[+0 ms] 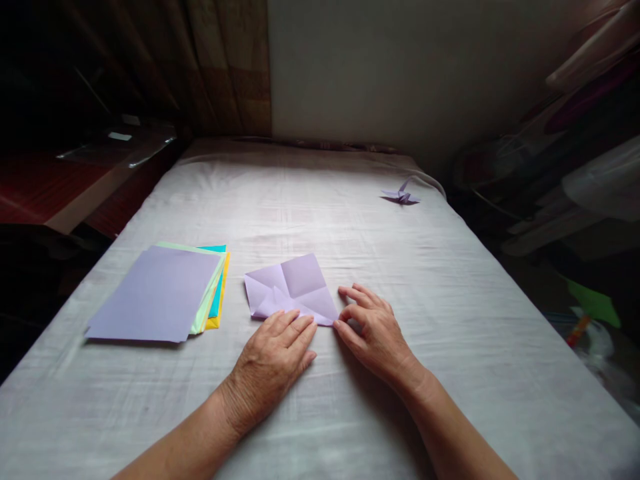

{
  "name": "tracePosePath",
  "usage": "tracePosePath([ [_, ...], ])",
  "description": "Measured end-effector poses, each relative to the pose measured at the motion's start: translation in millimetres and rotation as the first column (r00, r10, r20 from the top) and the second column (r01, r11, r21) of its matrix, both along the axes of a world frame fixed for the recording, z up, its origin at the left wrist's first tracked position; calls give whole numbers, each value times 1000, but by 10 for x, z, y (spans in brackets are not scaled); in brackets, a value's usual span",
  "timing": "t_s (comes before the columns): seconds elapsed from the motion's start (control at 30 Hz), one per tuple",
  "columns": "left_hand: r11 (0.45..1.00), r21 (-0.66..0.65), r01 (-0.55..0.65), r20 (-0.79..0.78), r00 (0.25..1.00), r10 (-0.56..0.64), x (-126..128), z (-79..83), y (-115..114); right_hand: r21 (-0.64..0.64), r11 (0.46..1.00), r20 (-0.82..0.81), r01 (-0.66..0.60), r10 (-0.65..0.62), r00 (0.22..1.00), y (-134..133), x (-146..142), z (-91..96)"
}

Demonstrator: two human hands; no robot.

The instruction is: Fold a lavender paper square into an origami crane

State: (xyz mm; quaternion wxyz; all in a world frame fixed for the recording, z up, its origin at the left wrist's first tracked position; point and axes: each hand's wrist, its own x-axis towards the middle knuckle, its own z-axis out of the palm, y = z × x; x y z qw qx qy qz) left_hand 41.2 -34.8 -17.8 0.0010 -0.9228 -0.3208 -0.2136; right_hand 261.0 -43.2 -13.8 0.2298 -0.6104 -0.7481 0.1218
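Note:
A creased sheet of light purple origami paper (304, 277) lies on the white cloth in front of me, its near edge folded up. My left hand (275, 360) rests flat on that near edge, fingers stretched out and pressing it down. At the paper's right corner, my right hand (376, 333) has its thumb and index finger pinched together on the tip, while the other fingers are loosely curled above the cloth. Part of the folded edge is hidden under my left fingers.
To the left sits a stack of coloured paper (155, 290), purple on top, with green, blue and yellow edges showing. A folded purple paper crane (401, 195) stands at the far right. The white cloth (300, 207) covers the bed-like surface. A reddish wooden surface (45, 187) is at left.

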Motion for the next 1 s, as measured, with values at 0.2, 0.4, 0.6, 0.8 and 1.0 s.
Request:
tracePosePath([
  [0.2,1000,-1,-2,7,1000,2,0,-9,-25,-23,999,23,30,-29,999,-12,-24,24],
  [0.4,1000,0,-24,20,1000,24,2,-6,-24,0,999,35,34,-34,999,-11,-34,21],
  [0.6,999,-26,-27,6,1000,27,-2,1,-18,34,999,61,32,-34,998,-8,-48,13],
  [0.8,999,-22,-24,9,1000,25,6,12,-14,50,998,69,33,-37,997,0,-53,11],
  [1.0,999,-31,-19,-4,1000,19,7,23,-8,52,998,78,33,-37,996,2,-57,16],
])
